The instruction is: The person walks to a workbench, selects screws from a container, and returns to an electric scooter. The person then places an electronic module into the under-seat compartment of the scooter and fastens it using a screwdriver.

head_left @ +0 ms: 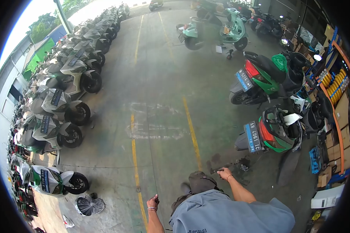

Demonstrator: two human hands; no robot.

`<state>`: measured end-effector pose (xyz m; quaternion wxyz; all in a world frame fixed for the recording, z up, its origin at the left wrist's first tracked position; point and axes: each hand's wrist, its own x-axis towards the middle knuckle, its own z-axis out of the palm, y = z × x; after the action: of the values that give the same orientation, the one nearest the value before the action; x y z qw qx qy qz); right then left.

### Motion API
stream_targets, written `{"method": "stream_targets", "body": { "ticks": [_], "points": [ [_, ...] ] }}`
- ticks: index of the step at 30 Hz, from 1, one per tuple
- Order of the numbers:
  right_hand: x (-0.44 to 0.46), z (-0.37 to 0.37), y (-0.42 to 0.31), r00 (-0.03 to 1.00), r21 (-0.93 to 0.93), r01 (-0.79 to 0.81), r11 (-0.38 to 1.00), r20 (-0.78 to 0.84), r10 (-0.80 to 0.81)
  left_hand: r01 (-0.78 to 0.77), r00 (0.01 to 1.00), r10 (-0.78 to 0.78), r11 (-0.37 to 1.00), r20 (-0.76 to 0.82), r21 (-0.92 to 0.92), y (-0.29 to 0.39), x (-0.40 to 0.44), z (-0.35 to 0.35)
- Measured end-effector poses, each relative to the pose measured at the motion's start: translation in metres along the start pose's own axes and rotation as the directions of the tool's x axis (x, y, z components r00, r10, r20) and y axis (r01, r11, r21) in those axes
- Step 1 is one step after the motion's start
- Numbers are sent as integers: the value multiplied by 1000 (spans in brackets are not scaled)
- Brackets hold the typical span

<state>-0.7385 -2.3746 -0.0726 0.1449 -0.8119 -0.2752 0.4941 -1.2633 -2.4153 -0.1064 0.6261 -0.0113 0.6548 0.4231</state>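
Note:
My left hand [153,201] hangs low at the left of my body, fingers curled in, beside a yellow floor line [134,159]. Nothing shows sticking out of it. My right hand [224,174] is held forward at the right, its fingers closed around a small dark object [213,170] too small to name. Dark stains on the floor lie just beyond that hand. A green and black scooter [278,130] with a plate reading AB 4061 IC stands ahead to the right, apart from the hand.
A long row of white scooters [52,99] lines the left. Another green scooter [266,79] and a mint scooter [234,33] stand at the right. Shelving with an orange beam [335,124] holds boxes along the right edge. A black plastic bag [90,205] lies on the floor at left.

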Motion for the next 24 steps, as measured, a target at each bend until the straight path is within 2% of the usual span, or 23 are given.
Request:
{"method": "stream_targets", "body": {
  "ticks": [2, 6, 8, 9, 11, 12, 14, 16, 18, 19, 22, 23, 24],
  "points": [
    [17, 8, -43, 1000, 51, 9, 999, -16, -8, -70, 996, 65, 993, 57, 91, 65, 34, 47],
    [82, 34, -82, 993, 28, -112, 993, 31, 111, -96, 991, 86, 992, 106, 86, 145, 101, 131],
    [101, 34, -115, 967, -45, -207, 977, 145, 211, -70, 989, 45, 980, 138, 186, 174, 124, 167],
    [106, 33, -131, 966, -42, -203, 978, 155, 207, -33, 991, 11, 985, 132, 167, 183, 143, 176],
    [131, 23, -180, 984, -280, -145, 949, 61, 168, 2, 997, -16, 984, 81, 177, 204, 172, 200],
    [161, 16, -204, 984, -273, -136, 952, 71, 161, 33, 999, -41, 981, 36, 190, 215, 180, 210],
    [216, 23, -219, 945, -130, -295, 947, 107, 309, 90, 996, -81, 965, -48, 245, 248, 183, 236],
    [249, 8, -288, 957, -23, -251, 968, 144, 252, 106, 994, -96, 962, -53, 252, 271, 205, 259],
    [281, -8, -361, 994, -111, -82, 990, 57, 88, 55, 997, -45, 981, -60, 185, 298, 229, 279],
    [297, -18, -397, 995, -118, -84, 990, 44, 89, 74, 995, -59, 977, -80, 199, 314, 233, 299],
    [343, -38, -494, 991, -54, 133, 990, -20, -134, 96, 994, -80, 961, -72, 259, 353, 267, 349],
    [357, -45, -516, 991, -48, 126, 991, -27, -128, 98, 994, -83, 959, -67, 267, 362, 280, 368],
    [372, -52, -539, 994, 50, 113, 992, 3, -113, 101, 994, -89, 964, -57, 247, 372, 296, 389]
  ]
}}
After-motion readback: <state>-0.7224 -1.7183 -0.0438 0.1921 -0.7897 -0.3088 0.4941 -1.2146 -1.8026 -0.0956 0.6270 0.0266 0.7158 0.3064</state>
